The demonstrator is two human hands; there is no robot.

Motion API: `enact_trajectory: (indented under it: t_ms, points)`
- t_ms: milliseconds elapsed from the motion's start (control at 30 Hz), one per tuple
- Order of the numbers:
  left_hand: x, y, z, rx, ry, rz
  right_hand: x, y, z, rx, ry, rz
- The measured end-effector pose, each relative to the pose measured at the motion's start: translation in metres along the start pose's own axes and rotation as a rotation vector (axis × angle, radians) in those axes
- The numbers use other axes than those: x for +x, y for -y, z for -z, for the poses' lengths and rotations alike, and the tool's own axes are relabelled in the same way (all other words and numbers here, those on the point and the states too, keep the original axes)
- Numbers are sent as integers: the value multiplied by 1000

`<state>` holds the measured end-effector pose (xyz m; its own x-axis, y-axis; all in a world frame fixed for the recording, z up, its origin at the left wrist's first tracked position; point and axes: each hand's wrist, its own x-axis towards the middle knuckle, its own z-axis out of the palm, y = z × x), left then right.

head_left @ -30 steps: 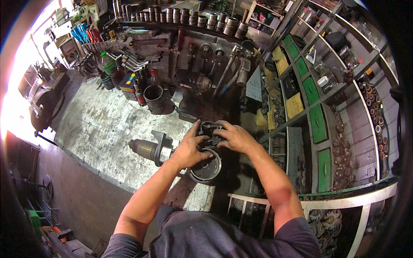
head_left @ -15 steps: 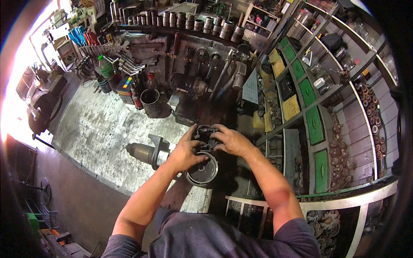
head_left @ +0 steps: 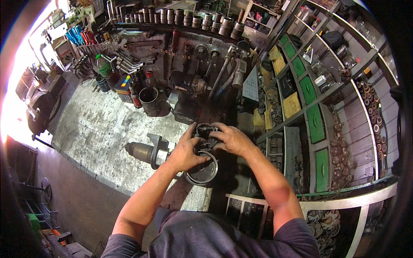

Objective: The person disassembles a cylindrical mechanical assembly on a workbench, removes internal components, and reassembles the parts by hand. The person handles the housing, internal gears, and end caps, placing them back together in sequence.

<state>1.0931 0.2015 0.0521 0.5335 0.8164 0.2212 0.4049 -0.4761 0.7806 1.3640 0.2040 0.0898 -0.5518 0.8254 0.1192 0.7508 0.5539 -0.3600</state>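
Observation:
Both of my hands meet over a dark ring-shaped metal part [head_left: 207, 130] with small pieces inside it. My left hand [head_left: 187, 152] grips its left side, the thumb reaching over a round metal housing [head_left: 201, 173] just below. On the opposite side, my right hand [head_left: 233, 140] curls its fingers over the ring's edge. The small pieces under my fingertips are too dark to make out. To the left, a starter motor armature [head_left: 141, 151] lies on its side, its shaft end in a dark metal bracket [head_left: 159, 150].
A metal-topped workbench [head_left: 94, 129] extends leftward. Behind stand a dark metal can [head_left: 149, 101], a battery-like box [head_left: 124, 87], a green-capped bottle [head_left: 103, 66] and a row of sockets [head_left: 188, 19]. At right are shelves with green drawers [head_left: 315, 124]; a white rail [head_left: 344, 202] runs nearby.
My fingers have shifted slightly on the ring part, and both hands stay around it. The view has moved a little; the other things lie as before.

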Motion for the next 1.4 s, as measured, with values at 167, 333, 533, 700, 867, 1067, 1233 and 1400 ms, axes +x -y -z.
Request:
enact_trajectory:
  t_ms: [167, 333, 533, 700, 867, 1067, 1233, 1400]
  points:
    - [0, 6, -2, -39, -1, 5, 0, 0, 4, -57, -15, 52]
    - [-2, 4, -3, -41, -1, 2, -1, 3, 3, -35, -14, 11]
    - [-3, 2, -2, -17, 8, -8, -6, 9, -2, -34, -44, 5]
    - [-1, 7, 0, -50, 22, 5, -6, 9, 2, -152, -54, 20]
    - [0, 6, 5, -31, 70, 14, -10, 13, 0, -112, -66, 7]
    - [-40, 8, 8, -211, -164, 147, -2, 7, -12, 289, -254, -240]
    - [-112, 13, -14, -279, -448, 140, 30, -4, -15, 213, -227, -383]
    - [-180, 24, -19, -198, -528, 186, 51, -13, -7, 231, -157, -372]
